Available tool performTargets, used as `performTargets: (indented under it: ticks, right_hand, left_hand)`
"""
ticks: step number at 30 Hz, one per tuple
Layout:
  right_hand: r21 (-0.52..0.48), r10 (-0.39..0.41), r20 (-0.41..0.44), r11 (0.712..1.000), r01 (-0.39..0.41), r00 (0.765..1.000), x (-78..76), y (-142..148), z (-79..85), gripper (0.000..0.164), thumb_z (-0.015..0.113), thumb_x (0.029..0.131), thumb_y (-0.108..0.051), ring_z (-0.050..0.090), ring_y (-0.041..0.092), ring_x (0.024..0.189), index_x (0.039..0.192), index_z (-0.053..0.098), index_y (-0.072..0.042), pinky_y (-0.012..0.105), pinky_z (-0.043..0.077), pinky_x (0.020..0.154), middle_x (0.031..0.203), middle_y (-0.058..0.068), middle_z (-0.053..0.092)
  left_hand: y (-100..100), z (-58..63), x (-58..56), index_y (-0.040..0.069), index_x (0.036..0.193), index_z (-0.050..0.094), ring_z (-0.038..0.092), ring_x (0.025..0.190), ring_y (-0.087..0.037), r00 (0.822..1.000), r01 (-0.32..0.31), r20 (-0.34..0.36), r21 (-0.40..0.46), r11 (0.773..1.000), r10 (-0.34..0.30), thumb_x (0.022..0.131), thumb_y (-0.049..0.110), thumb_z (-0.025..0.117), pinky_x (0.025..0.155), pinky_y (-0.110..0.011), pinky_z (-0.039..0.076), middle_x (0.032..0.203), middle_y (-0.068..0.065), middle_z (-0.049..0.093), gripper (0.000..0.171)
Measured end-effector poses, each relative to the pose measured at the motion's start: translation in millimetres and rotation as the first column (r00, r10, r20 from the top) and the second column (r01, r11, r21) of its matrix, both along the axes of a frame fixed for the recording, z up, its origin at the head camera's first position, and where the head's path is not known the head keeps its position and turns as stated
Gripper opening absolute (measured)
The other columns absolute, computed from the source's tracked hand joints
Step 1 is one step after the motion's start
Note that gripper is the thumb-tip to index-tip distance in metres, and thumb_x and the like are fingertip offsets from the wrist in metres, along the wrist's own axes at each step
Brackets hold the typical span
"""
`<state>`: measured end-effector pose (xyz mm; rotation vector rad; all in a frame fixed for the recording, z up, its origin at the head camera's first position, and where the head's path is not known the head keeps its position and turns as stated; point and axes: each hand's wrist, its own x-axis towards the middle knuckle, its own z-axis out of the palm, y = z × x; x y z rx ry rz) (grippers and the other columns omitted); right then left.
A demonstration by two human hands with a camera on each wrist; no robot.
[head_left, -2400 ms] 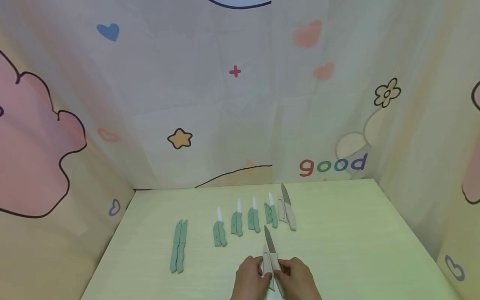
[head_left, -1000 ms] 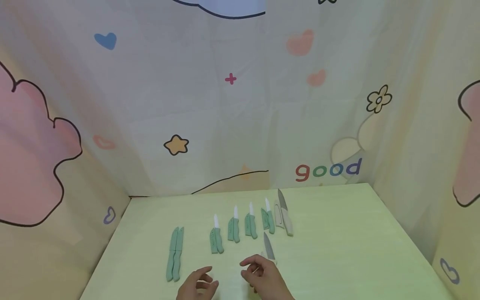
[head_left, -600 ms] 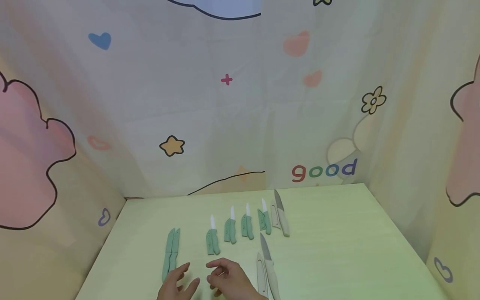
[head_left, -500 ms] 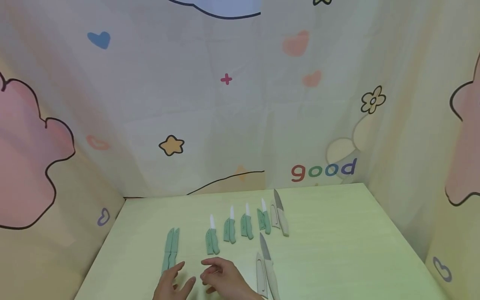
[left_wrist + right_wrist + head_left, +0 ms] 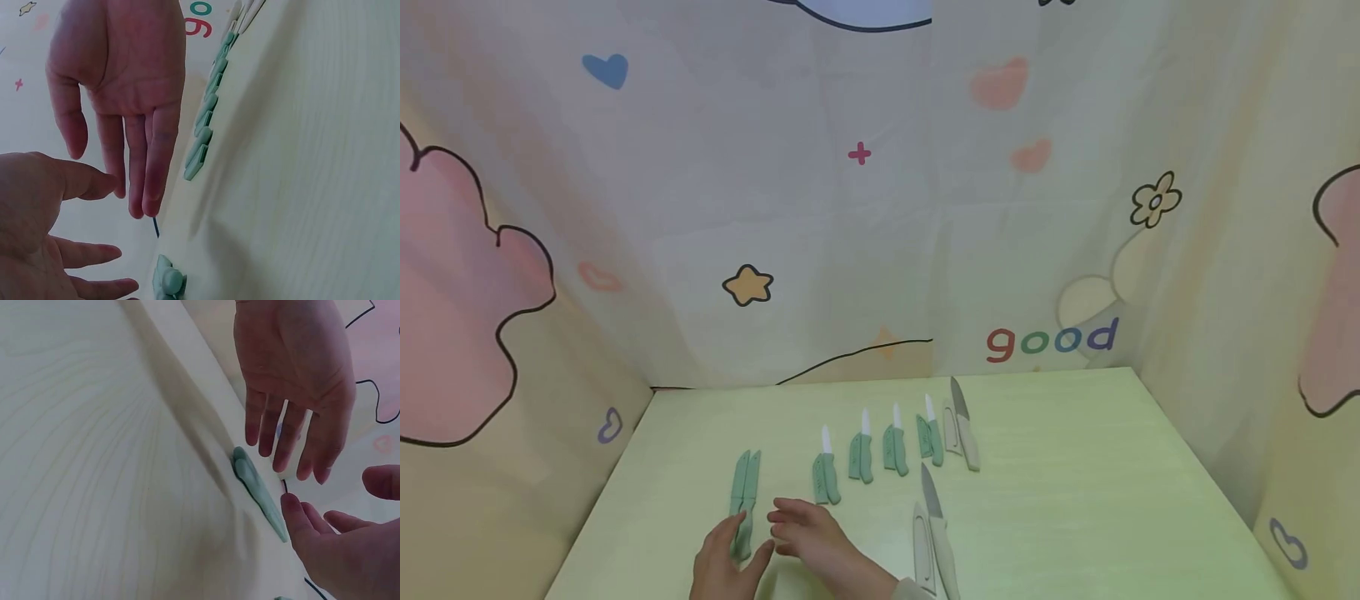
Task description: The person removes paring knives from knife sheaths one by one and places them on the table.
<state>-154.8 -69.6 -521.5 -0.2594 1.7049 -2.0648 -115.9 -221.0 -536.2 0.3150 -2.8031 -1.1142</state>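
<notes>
Two long knives [image 5: 747, 475], green from tip to handle, lie side by side on the table's left part. My left hand [image 5: 721, 560] is over their handle ends, fingers spread and relaxed, partly hiding them. To its right my right hand [image 5: 816, 540] reaches leftward, fingers loosely extended. Both palms face each other with nothing between them in the left wrist view, where the green pair [image 5: 167, 278] lies beyond the left fingertips. Right of the right forearm lie a cream-handled knife [image 5: 942, 537] with a grey blade and its cream sheath [image 5: 922, 546].
Several small green-handled knives with white blades, such as the leftmost paring knife [image 5: 830, 479], lie in a row beside their green sheaths. At the row's right end is another cream-handled knife [image 5: 967, 437] with its sheath [image 5: 952, 429]. A printed curtain [image 5: 820, 275] surrounds the pale table [image 5: 1075, 500].
Both hands have let go of the near cream-handled knife and its sheath, which now lie on the table. The hands have moved left to the two long green knives.
</notes>
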Motion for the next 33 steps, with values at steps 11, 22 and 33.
performTargets:
  ticks: [11, 22, 33]
  right_hand:
    - [-0.017, -0.019, 0.122, 1.0, 0.021, 0.992, -10.7, -17.6, -20.6, 0.046, 0.056, 0.09, -0.006, 0.057, 0.026, 0.108, 0.133, 0.048, 0.01, 0.042, 0.052, 0.095, 0.126, 0.02, 0.059]
    - [-0.075, 0.029, 0.187, 0.997, -0.015, 0.982, -11.7, -19.0, -29.9, 0.044, 0.055, 0.093, -0.011, 0.059, 0.02, 0.101, 0.133, 0.05, 0.008, 0.039, 0.05, 0.099, 0.121, 0.012, 0.062]
    - [-0.053, 0.025, 0.14, 0.998, -0.017, 0.99, -9.9, -24.5, -34.3, 0.039, 0.054, 0.092, -0.007, 0.059, 0.017, 0.102, 0.129, 0.055, 0.007, 0.039, 0.049, 0.1, 0.124, 0.013, 0.063]
  left_hand:
    - [4.0, -6.0, -10.3, -0.008, 0.135, 0.045, 0.034, 0.125, -0.049, 0.997, 0.0, 0.081, -0.028, 1.0, 0.003, 0.088, 0.025, 0.066, 0.105, -0.064, 0.034, 0.138, -0.034, 0.041, 0.061]
    - [11.3, -6.9, -12.0, -0.009, 0.131, 0.049, 0.038, 0.12, -0.051, 0.998, -0.01, 0.069, -0.079, 0.997, 0.016, 0.09, 0.024, 0.062, 0.103, -0.065, 0.035, 0.134, -0.035, 0.046, 0.055]
    - [16.6, -6.6, -15.9, -0.011, 0.129, 0.049, 0.044, 0.116, -0.05, 0.998, -0.033, 0.042, -0.06, 0.998, 0.036, 0.086, 0.012, 0.061, 0.097, -0.068, 0.037, 0.128, -0.034, 0.052, 0.05]
